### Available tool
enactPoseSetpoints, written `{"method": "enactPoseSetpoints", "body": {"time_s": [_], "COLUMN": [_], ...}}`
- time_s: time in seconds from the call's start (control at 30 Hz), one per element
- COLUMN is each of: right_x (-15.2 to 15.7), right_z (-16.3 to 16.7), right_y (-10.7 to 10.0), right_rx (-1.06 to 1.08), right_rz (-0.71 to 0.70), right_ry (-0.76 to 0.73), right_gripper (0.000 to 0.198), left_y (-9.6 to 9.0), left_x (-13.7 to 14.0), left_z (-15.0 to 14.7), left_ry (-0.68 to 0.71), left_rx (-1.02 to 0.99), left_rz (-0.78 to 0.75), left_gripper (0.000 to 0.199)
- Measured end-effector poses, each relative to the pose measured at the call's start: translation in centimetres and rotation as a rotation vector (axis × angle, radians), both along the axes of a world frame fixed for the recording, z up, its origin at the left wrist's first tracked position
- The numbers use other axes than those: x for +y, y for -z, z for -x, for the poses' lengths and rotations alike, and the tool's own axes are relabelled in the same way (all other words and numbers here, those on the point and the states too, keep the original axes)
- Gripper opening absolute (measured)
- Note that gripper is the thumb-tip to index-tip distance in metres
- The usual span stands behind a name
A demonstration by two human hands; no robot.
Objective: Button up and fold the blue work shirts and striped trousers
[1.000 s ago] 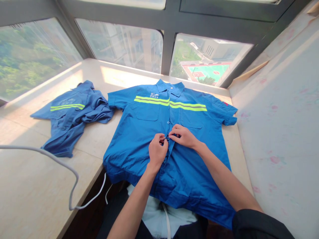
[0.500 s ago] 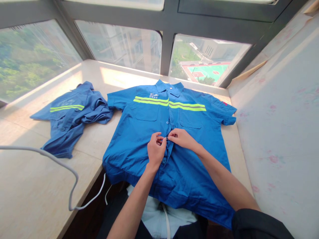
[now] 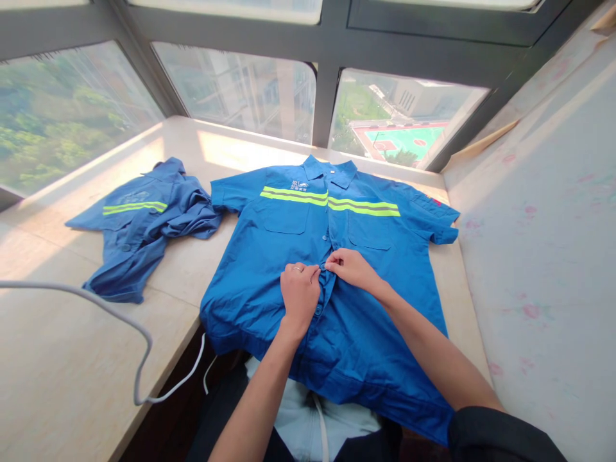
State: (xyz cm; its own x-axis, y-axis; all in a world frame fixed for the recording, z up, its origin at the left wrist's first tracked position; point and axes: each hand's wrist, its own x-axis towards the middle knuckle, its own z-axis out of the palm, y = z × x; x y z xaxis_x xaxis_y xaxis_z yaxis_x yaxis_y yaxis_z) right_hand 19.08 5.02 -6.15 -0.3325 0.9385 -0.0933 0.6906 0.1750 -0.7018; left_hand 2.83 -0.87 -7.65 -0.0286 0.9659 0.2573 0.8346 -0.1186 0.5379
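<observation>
A blue short-sleeved work shirt (image 3: pixel 269 269) with a yellow-green reflective stripe across the chest lies spread out, collar towards the window. My left hand (image 3: pixel 300 290), a ring on one finger, pinches the front placket from the left. From the right, my right hand (image 3: pixel 353 268) pinches the same spot, fingertips nearly meeting the left ones. Whatever sits between the fingertips, button or cloth edge, is mostly hidden. One button (image 3: pixel 318 310) shows just below the hands, another (image 3: pixel 325 237) above them.
A second blue shirt (image 3: pixel 139 224) lies crumpled on the stone sill (image 3: pixel 178 308) to the left. A white cable (image 3: pixel 120 314) loops over the sill's front edge. Window frames (image 3: pixel 329 96) stand behind, and a flowered wall (image 3: pixel 529 289) bounds the right side.
My left hand has turned more palm-down and its fingers have folded in closer at the placket. My right hand keeps its pinch almost unchanged. The view has shifted slightly.
</observation>
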Motion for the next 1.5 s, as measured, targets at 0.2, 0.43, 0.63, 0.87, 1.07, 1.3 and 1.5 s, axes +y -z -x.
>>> {"method": "enactPoseSetpoints", "body": {"time_s": [0.2,0.43,0.63,0.87,1.07,1.3,1.5], "right_x": [-0.5,-0.2,0.0,-0.7,-1.3,-2.5,-3.7], "right_z": [0.7,0.3,-0.3,0.5,1.1,-0.8,-2.7], "right_y": [0.4,0.3,-0.2,0.1,0.8,0.6,2.5], "right_rx": [-0.09,-0.002,-0.002,-0.263,-0.303,-0.08,-0.368], "right_rz": [-0.109,-0.144,-0.124,-0.291,-0.341,-0.426,-0.407], "right_ry": [0.033,0.007,-0.199,-0.21,-0.073,-0.099,-0.037], "right_gripper": [0.013,0.014,0.011,0.016,0.032,0.052,0.072], "left_y": [-1.0,-0.7,-0.4,-0.2,-0.2,-0.5,-0.5], "left_x": [-0.8,-3.0,-3.8,-3.9,-4.2,-2.6,-0.5], "left_z": [0.5,1.5,2.8,3.1,3.5,6.2,9.2], "left_ry": [0.071,0.275,0.447,0.466,0.532,0.44,0.297], "left_rx": [0.225,0.387,0.438,0.413,0.409,0.402,0.465], "left_rz": [0.02,-0.022,0.002,0.052,0.078,0.031,0.117], "left_gripper": [0.024,0.043,0.05,0.062,0.074,0.078,0.071]}}
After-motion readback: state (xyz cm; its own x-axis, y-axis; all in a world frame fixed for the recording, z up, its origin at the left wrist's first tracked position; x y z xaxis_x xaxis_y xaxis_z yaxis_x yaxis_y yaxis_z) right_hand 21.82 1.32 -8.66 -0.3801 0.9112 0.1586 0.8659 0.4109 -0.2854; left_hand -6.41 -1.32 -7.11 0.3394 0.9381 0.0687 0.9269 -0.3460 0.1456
